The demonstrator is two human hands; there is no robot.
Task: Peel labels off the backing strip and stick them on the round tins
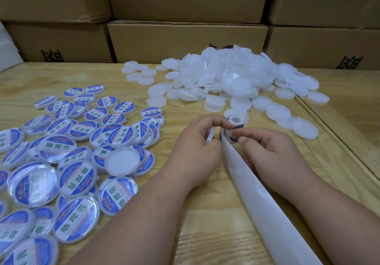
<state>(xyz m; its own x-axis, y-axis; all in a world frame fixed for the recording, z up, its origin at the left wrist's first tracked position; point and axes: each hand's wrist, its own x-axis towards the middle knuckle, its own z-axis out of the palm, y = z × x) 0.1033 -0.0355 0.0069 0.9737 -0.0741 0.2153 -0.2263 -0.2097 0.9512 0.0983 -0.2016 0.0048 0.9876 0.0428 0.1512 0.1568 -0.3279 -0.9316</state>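
The left hand grips a white tin on edge between curled fingers and thumb. The right hand pinches what looks like a label at the roll of labels, whose white backing strip runs toward the viewer between both forearms. Labelled tins cover the table to the left; plain tins are heaped beyond, before cardboard boxes.

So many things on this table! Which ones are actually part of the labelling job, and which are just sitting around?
Part of the job:
- label roll with its backing strip
- plain tin in the left hand
- right hand at the roll
- unlabelled white tins
- labelled tins

Just there:
- cardboard boxes
- wooden table
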